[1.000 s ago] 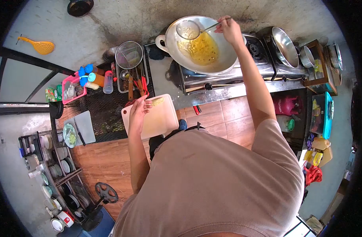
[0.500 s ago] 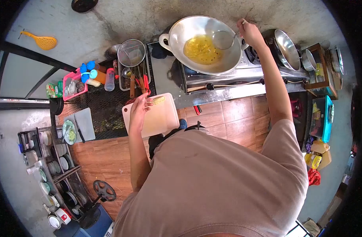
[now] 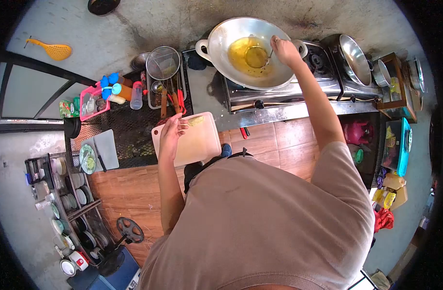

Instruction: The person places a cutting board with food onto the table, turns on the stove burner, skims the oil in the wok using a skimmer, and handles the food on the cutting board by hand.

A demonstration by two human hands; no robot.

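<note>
My right hand is closed around the handle of a round strainer, whose head sits in the yellow oil of a big silver wok on the stove. Over the left edge of a pale cutting board, my left hand has its fingers apart and holds nothing. A small yellowish piece lies at the board's top edge, just right of that hand.
A tray of utensils and a mesh sieve stand left of the stove. Beyond them are bottles, a pink basket, and a knife on a grey board. Metal pans are at the right.
My right hand first went right with the strainer, then back left and down, and the strainer is now in the oil. My left hand has stayed nearly still.
</note>
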